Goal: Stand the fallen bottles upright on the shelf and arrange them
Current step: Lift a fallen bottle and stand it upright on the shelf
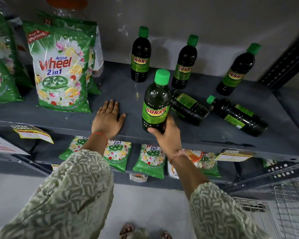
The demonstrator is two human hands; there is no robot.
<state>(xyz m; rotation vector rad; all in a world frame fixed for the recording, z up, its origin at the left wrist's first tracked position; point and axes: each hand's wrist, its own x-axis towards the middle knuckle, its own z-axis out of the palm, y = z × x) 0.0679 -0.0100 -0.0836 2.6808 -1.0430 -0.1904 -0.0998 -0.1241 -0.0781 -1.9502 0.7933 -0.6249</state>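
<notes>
My right hand (166, 135) grips the base of a dark Sunny bottle (155, 100) with a green cap, held upright near the front edge of the grey shelf (59, 118). My left hand (107, 118) rests flat on the shelf, fingers apart, holding nothing. Three more Sunny bottles stand upright at the back: one on the left (140, 56), one in the middle (185, 64) and one on the right (236, 71). Two bottles lie on their sides to the right of my held bottle: one close by (190, 107), another further right (238, 116).
Green Wheel detergent bags (60, 69) stand on the shelf's left half. More detergent packs (150, 161) fill the lower shelf. A slotted metal upright (286, 61) bounds the right side. A wire basket (283, 207) sits at the lower right. Price tags hang from the shelf edge.
</notes>
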